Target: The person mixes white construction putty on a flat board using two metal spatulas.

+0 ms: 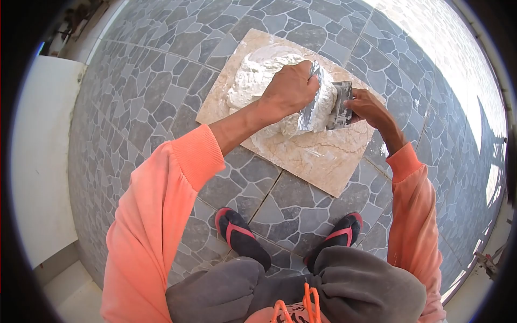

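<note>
My left hand (291,89) is closed round a wide metal putty knife (309,110), its blade edge smeared with white. Closed on a second putty knife (343,105), my right hand (371,107) is just to the right. A lump of white putty (325,102) sits between the two blades and touches them. More white putty (247,81) is heaped on a beige marbled tile (318,169) beneath both hands. The handle of the left putty knife is hidden in my fist.
Grey stone-patterned floor (145,97) surrounds the tile, with bright sunlight (452,48) at the upper right. My feet in dark socks and red flip-flops (237,229) are near the tile's front edge. A white wall panel (46,156) stands at the left.
</note>
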The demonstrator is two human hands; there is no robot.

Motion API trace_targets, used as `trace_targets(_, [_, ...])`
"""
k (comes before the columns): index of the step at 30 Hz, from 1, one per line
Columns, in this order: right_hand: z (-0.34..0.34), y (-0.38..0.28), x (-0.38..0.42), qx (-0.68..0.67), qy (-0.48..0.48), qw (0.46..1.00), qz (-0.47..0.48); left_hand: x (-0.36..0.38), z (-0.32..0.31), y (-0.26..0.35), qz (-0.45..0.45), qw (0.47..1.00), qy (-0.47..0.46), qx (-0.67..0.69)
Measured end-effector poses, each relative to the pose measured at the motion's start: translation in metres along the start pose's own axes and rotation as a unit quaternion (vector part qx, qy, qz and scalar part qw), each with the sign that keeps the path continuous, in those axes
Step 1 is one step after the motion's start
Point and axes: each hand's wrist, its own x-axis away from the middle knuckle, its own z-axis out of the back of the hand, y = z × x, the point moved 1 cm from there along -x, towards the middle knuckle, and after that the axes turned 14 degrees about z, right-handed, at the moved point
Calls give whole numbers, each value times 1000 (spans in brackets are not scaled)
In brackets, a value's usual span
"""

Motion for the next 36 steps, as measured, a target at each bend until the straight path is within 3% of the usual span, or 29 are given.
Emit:
trace_targets(7, [-32,-46,5,11,2,1000,28,-2,-29,8,-38,999,17,-23])
trace_targets(10, [-37,-62,11,55,13,998,37,-8,-25,0,-13,999,29,-41])
trace_targets(13, [-32,-85,31,18,39,997,58,-9,-18,-15,19,999,18,-45])
trace_targets(16, [-9,-69,54,57,64,996,35,-11,-11,-20,9,999,11,-52])
trace_targets(21, [7,16,116,-41,134,988,-67,-15,1,-20,7,999,23,-32])
trace_targets(26, [-39,93,176,-57,186,969,-150,-16,17,-21,-7,999,14,-34])
trace_targets(32, [-128,85,141,-203,228,946,-107,-6,31,-11,-35,997,-13,-73])
trace_targets(36, [-155,60,94,-306,248,917,-59,2,30,-10,-109,990,-62,-67])
